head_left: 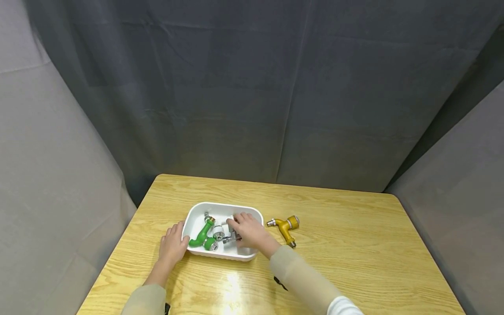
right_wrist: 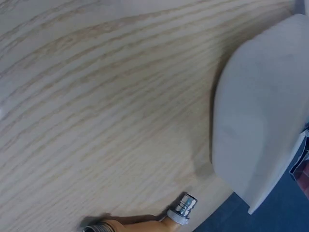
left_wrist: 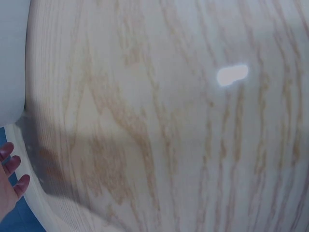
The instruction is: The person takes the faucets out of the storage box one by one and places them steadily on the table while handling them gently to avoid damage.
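Observation:
A white plastic tub (head_left: 222,206) stands on the wooden table. Inside it at the left lies a green tap (head_left: 204,234), with a white-and-chrome tap (head_left: 218,232) beside it. My right hand (head_left: 250,229) reaches over the tub's right side, thumb and fingers around a silver metal tap (head_left: 229,238) that they partly cover. At the tub's left end, my left hand (head_left: 173,245) rests against the outer wall, thumb by the rim and fingers extended. The left wrist view shows its fingertips (left_wrist: 12,166) at the edge.
A yellow tap (head_left: 284,226) lies on the table just right of the tub; its chrome end also shows in the right wrist view. Dark grey cloth (head_left: 236,109) hangs behind the table (head_left: 354,245), with lighter grey cloth at both sides.

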`<state>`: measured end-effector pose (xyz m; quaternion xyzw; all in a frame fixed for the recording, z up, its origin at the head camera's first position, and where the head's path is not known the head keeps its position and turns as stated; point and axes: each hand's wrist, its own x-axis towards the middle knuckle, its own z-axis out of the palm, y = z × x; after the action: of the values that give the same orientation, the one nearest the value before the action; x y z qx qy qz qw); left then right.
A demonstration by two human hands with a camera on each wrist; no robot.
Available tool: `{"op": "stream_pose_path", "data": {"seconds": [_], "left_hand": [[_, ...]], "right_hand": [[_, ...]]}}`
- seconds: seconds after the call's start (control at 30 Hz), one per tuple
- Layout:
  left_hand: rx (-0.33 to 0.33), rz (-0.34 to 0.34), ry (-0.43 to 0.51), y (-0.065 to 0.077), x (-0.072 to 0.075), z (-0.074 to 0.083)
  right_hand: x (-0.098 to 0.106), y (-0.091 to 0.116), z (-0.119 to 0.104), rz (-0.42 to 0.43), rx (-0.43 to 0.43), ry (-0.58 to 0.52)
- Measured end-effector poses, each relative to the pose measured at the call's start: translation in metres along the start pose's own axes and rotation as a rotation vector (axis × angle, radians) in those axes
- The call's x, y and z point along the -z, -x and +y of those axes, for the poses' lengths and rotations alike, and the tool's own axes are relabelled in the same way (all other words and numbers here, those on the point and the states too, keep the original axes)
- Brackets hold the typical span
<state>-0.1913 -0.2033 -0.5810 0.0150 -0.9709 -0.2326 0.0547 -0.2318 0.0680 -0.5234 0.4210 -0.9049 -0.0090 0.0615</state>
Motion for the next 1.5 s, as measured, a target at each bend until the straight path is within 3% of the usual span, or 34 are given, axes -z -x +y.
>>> {"op": "stream_pose_path", "data": {"seconds": [0.57,0.9,1.3,1.5], "left_hand": [[-0.004,0.011,-0.007,0.000,0.000,0.000],[0.011,-0.006,-0.010,-0.001,-0.001,-0.002],[0.001,0.003,-0.007,-0.001,-0.001,-0.002],[0.002,0.000,-0.009,0.000,0.000,-0.002]], "right_hand": [[0.019,0.018,0.029,0.222,-0.059,-0.062],[0.026,0.034,0.049,0.257,-0.177,-0.122],[0.012,0.058,0.076,0.421,-0.284,-0.169],[0.003,0.074,0.088,0.457,-0.341,-0.202]]}}
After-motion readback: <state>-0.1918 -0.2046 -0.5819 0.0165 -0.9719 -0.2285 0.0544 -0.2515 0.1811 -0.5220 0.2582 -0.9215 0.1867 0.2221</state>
